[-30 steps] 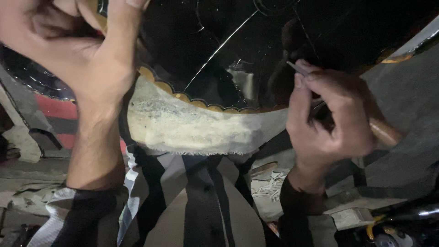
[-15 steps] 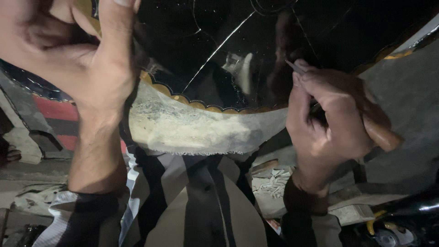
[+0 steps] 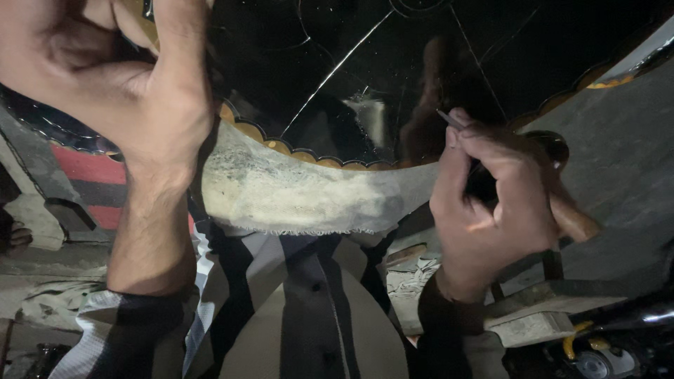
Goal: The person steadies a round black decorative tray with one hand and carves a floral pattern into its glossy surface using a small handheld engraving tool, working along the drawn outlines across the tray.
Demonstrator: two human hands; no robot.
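Right hand (image 3: 502, 210) grip clamps the engraving tool (image 3: 562, 210); left hand (image 3: 119, 77) grip clamps the black plate's (image 3: 365, 70) rim.

Cloth (image 3: 295, 196) lies under the plate (image 3: 393, 70) rim; left hand (image 3: 105, 77) left, right hand (image 3: 491, 203) right.

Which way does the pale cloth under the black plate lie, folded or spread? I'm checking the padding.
Spread: the cloth lies flat below the plate's scalloped rim, frayed edge showing.

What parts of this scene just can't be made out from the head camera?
- Tool tip: too small and dim to tell if it touches the black plate.
- Tool's middle: hidden inside the right hand.
- Left hand: fingertips cut off by the top edge.
- Plate's far side: beyond the frame.
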